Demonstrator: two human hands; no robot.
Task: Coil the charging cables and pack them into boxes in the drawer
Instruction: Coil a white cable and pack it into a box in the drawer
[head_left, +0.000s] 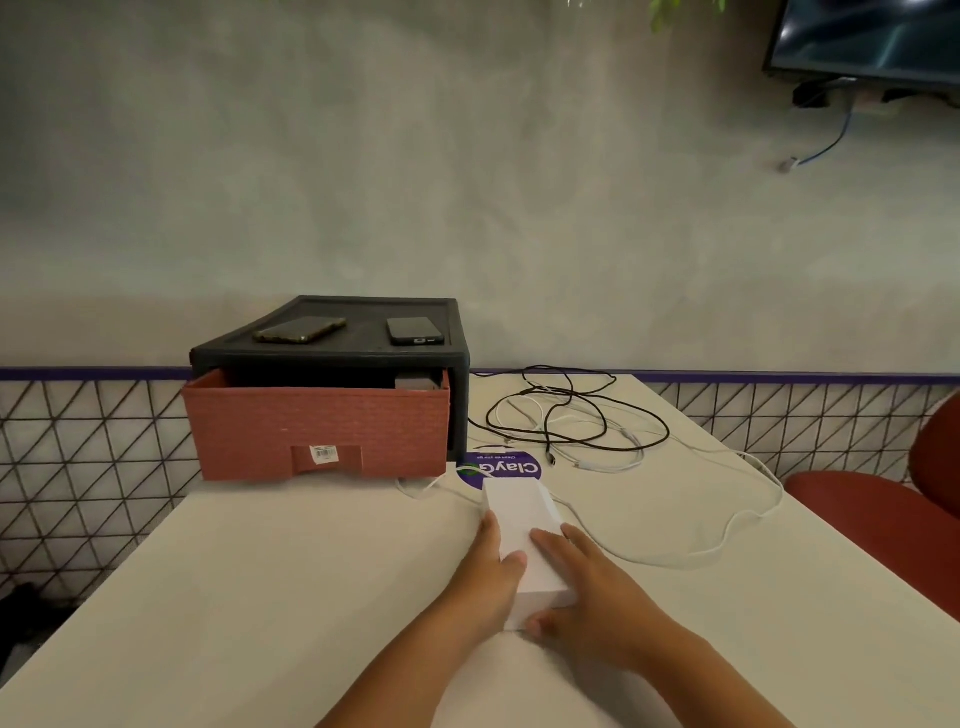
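Gripping white box (519, 514) on worktop (260, 597), left hand (488, 577) and right hand (587, 597) fingers seemingly curled round its edges; open room leftward, cables (571, 421) far right.

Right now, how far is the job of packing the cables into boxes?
Done: the drawer is pulled open. In hand: the left hand and the right hand hold the white box on the table. Left: the black cable and the white cable lie loose, not coiled, and the box is not yet in the drawer.
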